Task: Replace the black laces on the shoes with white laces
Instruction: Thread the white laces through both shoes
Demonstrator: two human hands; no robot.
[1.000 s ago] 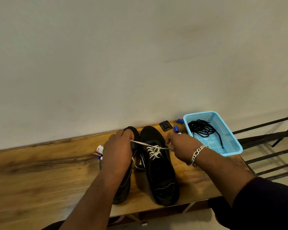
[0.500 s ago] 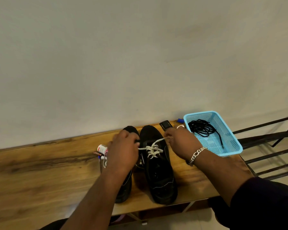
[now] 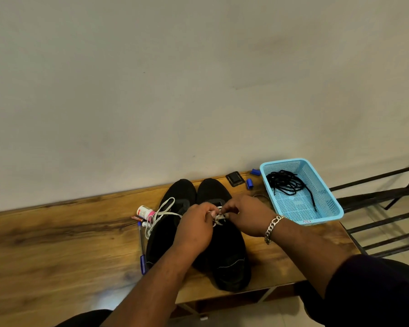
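Two black shoes stand side by side on the wooden tabletop (image 3: pixel 57 244), toes toward the wall, near its right end. Both hands meet over the right shoe (image 3: pixel 224 256). The left hand (image 3: pixel 195 228) has its fingers curled and pinches the white lace (image 3: pixel 219 218) at the eyelets, and the right hand (image 3: pixel 248 214), a silver bracelet (image 3: pixel 272 228) on its wrist, pinches the same lace from the other side, fingertips nearly touching those of the left. Just how the lace runs between the fingers is hard to make out, since the hands cover most of it.

The left shoe (image 3: pixel 175 204) sits just beside the right one, partly under the left forearm. Another white lace (image 3: pixel 162 212) lies loose across its upper and spills in loops over its left side.

The black laces (image 3: pixel 287 182) lie in a tangle inside a light blue basket (image 3: pixel 326 208) at the right end of the tabletop, toward the back edge, one end trailing toward the basket's front.

Left of the shoes lie a small white bottle with a pink cap (image 3: pixel 145 212) and a blue pen (image 3: pixel 142 251) running toward the front edge. Along the back edge, between the shoes and the basket, sit a small black square thing (image 3: pixel 234 178) and two blue caps (image 3: pixel 249 183).
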